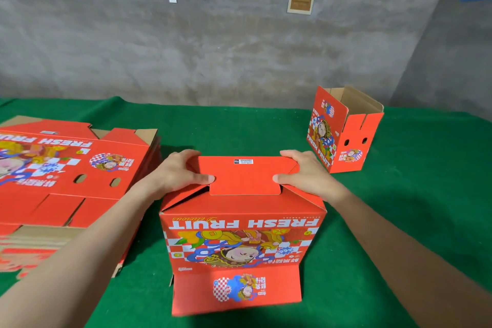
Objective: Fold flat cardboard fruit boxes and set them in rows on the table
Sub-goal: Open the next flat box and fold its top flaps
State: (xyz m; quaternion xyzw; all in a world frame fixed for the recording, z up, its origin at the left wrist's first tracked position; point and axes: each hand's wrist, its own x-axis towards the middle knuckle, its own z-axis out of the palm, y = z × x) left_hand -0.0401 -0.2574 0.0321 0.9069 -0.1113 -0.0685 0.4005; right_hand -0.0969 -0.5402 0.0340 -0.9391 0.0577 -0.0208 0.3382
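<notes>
1. Head view, standing at the table's near edge: one half-folded box (242, 231) sits at table centre, upside down, with its "FRESH FRUIT" print inverted toward the camera.
2. Left hand (181, 173) grips the box's upper left corner. The thumb lies flat on the tongue flap (245, 178) and the fingers curl over the far edge.
3. Right hand (308, 176) mirrors it on the right corner, thumb on the flap and fingers wrapped behind. Both hands are closed on the cardboard.
4. Step in hand, as I read it: closing the base. The tongue flap lies across the side flaps, but its near edge looks untucked.
5. Next move likely calls for even downward thumb pressure so the tongue slides under the angled side flaps and locks. Then the box needs turning upright. Uneven pressure could crease the tongue.
6. Stack of flat boxes (66, 168) lies at 9 o'clock, with many sheets and raw brown edges showing.
7. Finished box (346, 136) stands at 1 o'clock, well apart, open top up. It is the only box set out in view, so the row is barely begun.
8. Materials: corrugated card with a glossy red printed face and plain kraft inside. The cuts are crisp, and the finished box has two oval holes in its side panel. A small barcode sticker (243, 161) sits on the flap.
9. Table (399, 221) wears a green felt-like cloth, matte and slightly rumpled. A loose lower flap of the box rests on it at 6 o'clock.
</notes>
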